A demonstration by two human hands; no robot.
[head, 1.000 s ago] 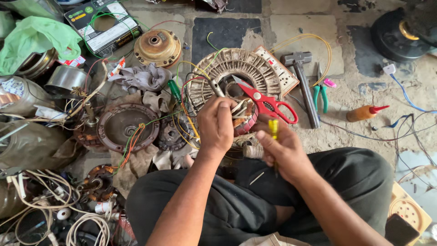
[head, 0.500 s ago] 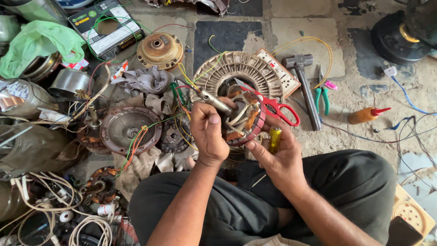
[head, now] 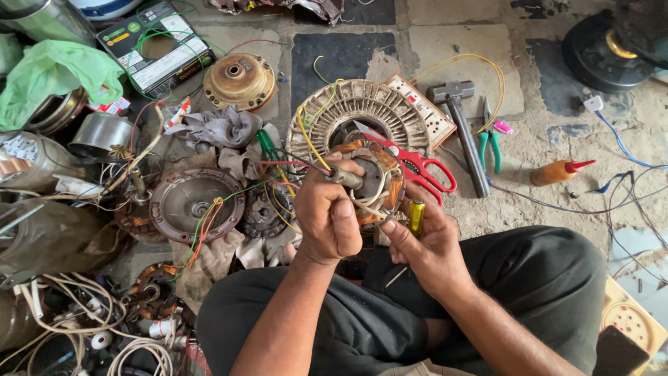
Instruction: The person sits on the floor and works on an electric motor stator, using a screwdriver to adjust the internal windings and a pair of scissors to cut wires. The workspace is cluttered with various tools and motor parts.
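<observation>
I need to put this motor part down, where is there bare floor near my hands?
Bare floor lies right of the grey hammer, between the green-handled pliers and orange squeeze bottle; also the dark tile ahead. Left of the left hand, parts and wires crowd everything.

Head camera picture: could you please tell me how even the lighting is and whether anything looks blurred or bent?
Head view: soft, even daylight with only faint shadows; the left hand, right hand and copper-wound round motor stator are sharp; slight glare on the shiny steel pot; mild wide-angle bending towards the edges, where the dark round fan motor housing is softer.
</observation>
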